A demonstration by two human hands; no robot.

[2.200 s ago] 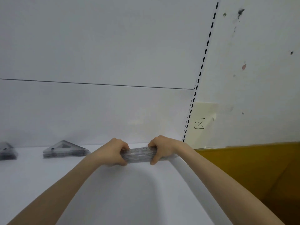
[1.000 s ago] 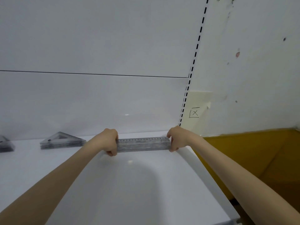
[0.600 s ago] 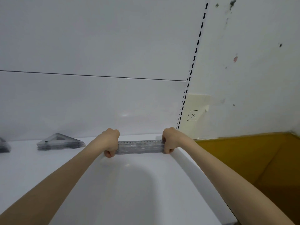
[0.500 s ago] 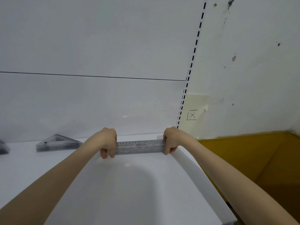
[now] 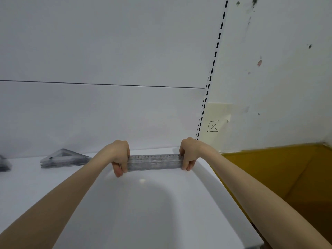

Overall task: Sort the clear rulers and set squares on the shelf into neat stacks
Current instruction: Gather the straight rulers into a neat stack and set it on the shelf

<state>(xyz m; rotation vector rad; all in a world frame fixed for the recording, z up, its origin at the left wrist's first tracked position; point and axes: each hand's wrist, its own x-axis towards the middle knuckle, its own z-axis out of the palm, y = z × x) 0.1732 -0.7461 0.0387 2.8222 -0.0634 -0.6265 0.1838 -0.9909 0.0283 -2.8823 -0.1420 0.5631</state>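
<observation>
A stack of clear rulers (image 5: 154, 163) lies lengthwise near the back right of the white shelf (image 5: 140, 209). My left hand (image 5: 119, 156) is closed around the stack's left end. My right hand (image 5: 188, 153) is closed around its right end, next to the shelf's right edge. The printed scale on the top ruler shows between my hands. A neat stack of clear set squares (image 5: 63, 158) rests further left on the shelf. Another stack of set squares (image 5: 4, 164) is cut off by the left border.
A white back panel (image 5: 107, 112) rises right behind the shelf. A slotted upright rail (image 5: 210, 78) marks the shelf's right end. Beyond it are a marked wall with a taped note (image 5: 215, 123) and a yellow floor (image 5: 280, 177).
Both hands started close together on the rulers, then slid apart to the ends. Since half a second ago they hold the same grip, and the stack has barely shifted.
</observation>
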